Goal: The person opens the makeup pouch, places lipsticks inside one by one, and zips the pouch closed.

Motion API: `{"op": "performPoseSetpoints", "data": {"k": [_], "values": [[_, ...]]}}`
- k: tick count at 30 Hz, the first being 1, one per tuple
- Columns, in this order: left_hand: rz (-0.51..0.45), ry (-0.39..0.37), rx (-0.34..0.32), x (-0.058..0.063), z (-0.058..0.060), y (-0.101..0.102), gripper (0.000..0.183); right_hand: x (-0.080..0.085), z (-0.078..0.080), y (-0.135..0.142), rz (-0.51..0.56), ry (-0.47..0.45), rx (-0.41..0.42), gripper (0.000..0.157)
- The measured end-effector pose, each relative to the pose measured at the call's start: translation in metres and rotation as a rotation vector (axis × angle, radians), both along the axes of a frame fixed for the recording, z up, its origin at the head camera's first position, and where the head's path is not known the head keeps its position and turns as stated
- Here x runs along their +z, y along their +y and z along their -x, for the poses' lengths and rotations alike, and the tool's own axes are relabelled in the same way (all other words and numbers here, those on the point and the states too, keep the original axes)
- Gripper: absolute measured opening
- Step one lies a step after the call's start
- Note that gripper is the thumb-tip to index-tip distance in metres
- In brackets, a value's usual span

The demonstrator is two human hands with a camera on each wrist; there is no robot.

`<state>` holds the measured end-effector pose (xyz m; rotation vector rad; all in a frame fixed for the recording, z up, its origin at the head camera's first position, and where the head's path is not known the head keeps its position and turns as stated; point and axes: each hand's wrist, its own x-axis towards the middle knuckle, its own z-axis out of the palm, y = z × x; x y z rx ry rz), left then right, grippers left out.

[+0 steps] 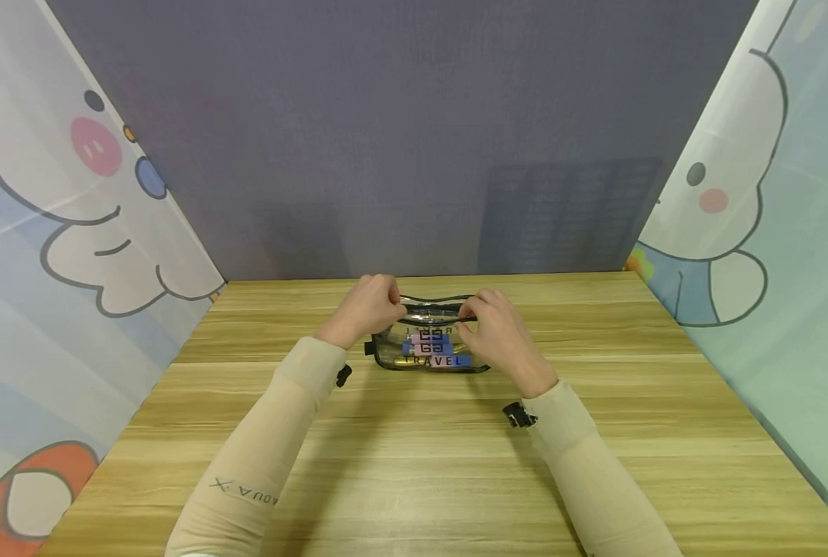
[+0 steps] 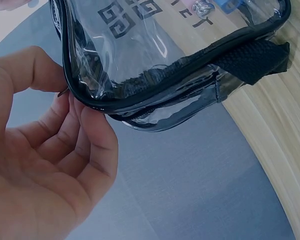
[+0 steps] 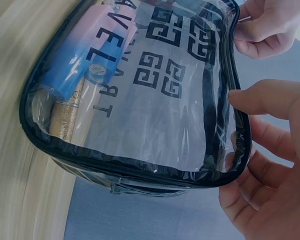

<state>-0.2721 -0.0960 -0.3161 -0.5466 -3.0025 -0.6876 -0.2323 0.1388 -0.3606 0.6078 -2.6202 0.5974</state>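
Observation:
A clear plastic travel pouch [image 1: 431,363] with black piping and printed lettering stands on the table in front of both hands. Inside it lie a pink-and-blue tube [image 3: 90,50] and a gold glittery tube [image 3: 65,120]. My left hand [image 1: 368,305] pinches the top left corner of the pouch between thumb and fingers. At the top right corner, my right hand [image 1: 499,334] pinches the black edge, its thumb on the printed face. The zipper strip [image 1: 431,311] runs along the top between the two hands. A black fabric tab [image 2: 255,60] sticks out from the pouch's left side.
The wood-grain table [image 1: 414,464] reaches to a grey back panel [image 1: 386,139]. Cartoon-printed curtains [image 1: 24,232] hang on both sides. Small black straps show at each wrist, below the cream sleeves [image 1: 247,464].

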Motion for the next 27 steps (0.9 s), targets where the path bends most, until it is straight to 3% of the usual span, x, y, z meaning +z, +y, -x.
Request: {"op": "performPoseSetpoints", "data": {"k": [27], "values": [[-0.004, -0.010, 0.023, -0.002, 0.002, -0.014, 0.006, 0.000, 0.001, -0.001, -0.009, -0.002, 0.004, 0.014]]}}
